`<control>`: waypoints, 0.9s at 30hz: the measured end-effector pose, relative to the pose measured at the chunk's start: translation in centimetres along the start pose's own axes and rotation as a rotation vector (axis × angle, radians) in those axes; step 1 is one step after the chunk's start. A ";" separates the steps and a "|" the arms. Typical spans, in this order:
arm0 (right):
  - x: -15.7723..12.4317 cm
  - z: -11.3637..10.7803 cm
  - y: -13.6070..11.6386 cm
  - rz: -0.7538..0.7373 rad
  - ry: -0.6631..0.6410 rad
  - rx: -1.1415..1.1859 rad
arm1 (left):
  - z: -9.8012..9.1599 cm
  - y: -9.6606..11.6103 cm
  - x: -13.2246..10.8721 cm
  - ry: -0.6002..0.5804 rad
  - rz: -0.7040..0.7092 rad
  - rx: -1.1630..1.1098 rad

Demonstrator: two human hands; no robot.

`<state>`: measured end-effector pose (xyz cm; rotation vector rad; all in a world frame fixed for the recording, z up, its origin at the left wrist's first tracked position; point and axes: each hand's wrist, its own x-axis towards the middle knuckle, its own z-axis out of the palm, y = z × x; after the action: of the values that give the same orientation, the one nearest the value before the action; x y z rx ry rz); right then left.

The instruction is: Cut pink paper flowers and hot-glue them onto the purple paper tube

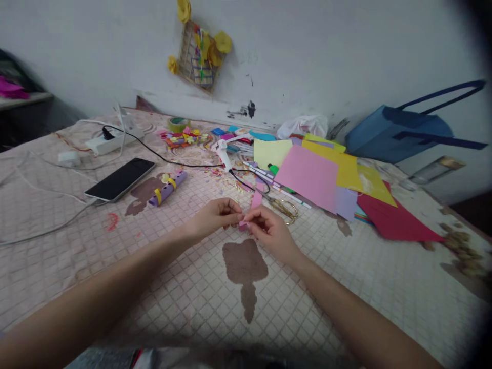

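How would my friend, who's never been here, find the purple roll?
Start with the big pale table, then look on its left for the flat device with a black screen. Just right of it lies the purple roll. Unlike its flat, dark neighbour, it's rolled up and dotted, with yellow strips across it.

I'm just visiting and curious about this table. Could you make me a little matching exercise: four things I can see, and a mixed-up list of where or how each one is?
Things:
1. Small pink piece
2. Scissors
3. Purple roll
4. Blue bag

Places and states:
A. Ringed in yellow
B. Toward the far right of the view
C. At the fingertips of the left hand and right hand
D. Gold-handled

Pairs: 1-C, 2-D, 3-A, 4-B
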<state>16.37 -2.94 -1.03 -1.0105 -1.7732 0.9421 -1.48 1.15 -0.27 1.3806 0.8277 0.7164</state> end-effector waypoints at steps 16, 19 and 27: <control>0.1 0.1 0.1 0.169 0.065 0.263 | 0.9 -0.2 -0.6 0.059 0.255 0.194; 0.1 0.2 0.0 0.201 0.075 0.307 | 1.1 -0.1 -0.6 0.096 0.286 0.193; 0.1 0.3 -0.3 0.231 0.103 0.320 | 1.7 -0.4 -0.7 0.119 0.253 0.037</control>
<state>16.01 -2.98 -0.83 -1.0469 -1.3852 1.2487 -0.48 -0.38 -0.60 1.5034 0.7693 0.9902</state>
